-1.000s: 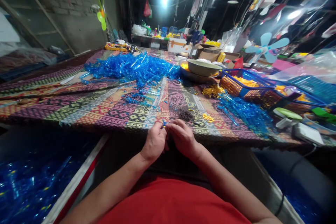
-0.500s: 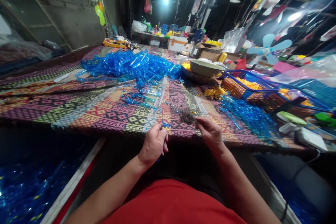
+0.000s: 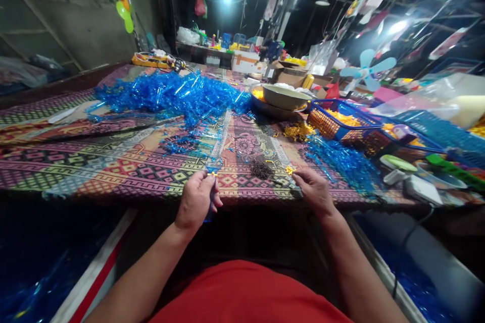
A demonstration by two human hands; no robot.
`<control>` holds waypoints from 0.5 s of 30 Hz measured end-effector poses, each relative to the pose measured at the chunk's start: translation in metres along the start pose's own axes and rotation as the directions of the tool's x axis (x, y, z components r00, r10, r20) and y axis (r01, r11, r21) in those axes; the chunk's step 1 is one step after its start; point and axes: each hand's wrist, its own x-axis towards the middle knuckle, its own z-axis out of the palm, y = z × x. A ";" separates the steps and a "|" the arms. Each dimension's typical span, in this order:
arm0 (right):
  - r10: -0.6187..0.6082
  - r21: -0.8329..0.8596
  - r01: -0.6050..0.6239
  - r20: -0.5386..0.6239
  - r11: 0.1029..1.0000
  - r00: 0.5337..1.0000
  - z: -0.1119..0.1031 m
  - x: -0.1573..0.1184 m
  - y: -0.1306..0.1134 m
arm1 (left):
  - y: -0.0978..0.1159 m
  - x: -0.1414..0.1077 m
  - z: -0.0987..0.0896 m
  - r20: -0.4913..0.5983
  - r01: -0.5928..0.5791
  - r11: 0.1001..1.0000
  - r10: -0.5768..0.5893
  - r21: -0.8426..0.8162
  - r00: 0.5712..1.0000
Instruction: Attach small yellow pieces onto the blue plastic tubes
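My left hand [image 3: 197,199] is closed at the table's front edge round a blue plastic piece [image 3: 209,212], with a small yellow bit [image 3: 212,174] at the thumb tip. Right of it, my right hand [image 3: 312,189] pinches a small yellow piece [image 3: 290,169] just above the patterned cloth [image 3: 151,161]. Between the hands, slightly farther back, lies a pile of small dark pieces [image 3: 261,168]. Behind my right hand are a cluster of yellow pieces [image 3: 297,131] and a spread of blue plastic pieces [image 3: 341,161].
A large heap of blue plastic [image 3: 170,93] covers the back left of the table. Stacked bowls [image 3: 286,97], a blue basket of yellow pieces [image 3: 341,121] and a light blue fan [image 3: 367,70] stand at the right. A white device [image 3: 422,189] sits near the front right edge.
My hands have moved apart, the left one leftward. A yellow piece now shows at my right fingertips, away from the dark pile. The whole view has shifted a little.
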 end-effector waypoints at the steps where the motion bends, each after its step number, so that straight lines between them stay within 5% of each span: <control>1: -0.034 -0.020 0.034 0.028 0.999 0.999 0.000 -0.001 -0.001 | 0.001 0.003 -0.002 -0.028 -0.021 1.000 0.021 0.013 0.999; 8: -0.240 -0.115 0.260 0.164 0.959 0.957 0.015 -0.003 -0.028 | -0.002 0.017 -0.012 -0.147 -0.095 0.990 0.110 0.106 0.983; 15: -0.409 -0.374 0.516 0.331 0.771 0.850 0.034 0.005 -0.063 | -0.003 0.021 -0.011 -0.141 -0.077 0.992 0.090 0.096 0.986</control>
